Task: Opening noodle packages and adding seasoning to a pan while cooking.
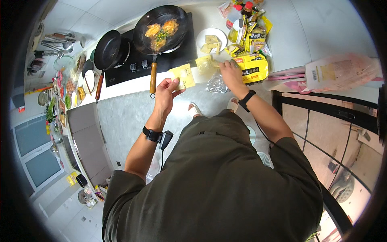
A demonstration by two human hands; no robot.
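Observation:
My left hand (165,93) holds a flat pale-yellow seasoning packet (184,75) by its lower left corner, in front of the hob. My right hand (232,74) is over the counter at the left end of a yellow-and-black instant noodle package (254,70); its fingertips are partly hidden, so any grip there is unclear. Just left of that hand lie another pale-yellow packet (204,62) and a crumpled clear plastic wrapper (217,84) at the counter edge. Several similar packets (211,45) rest on a white plate (200,35) behind them.
A large wok (142,21) with fried eggs and chopped greens (161,34) sits on the black hob (122,72). Left of it is a smaller pan (107,50). Bottles (248,9) and yellow food bags (257,37) crowd the back right. Bowls (89,79) stand far left.

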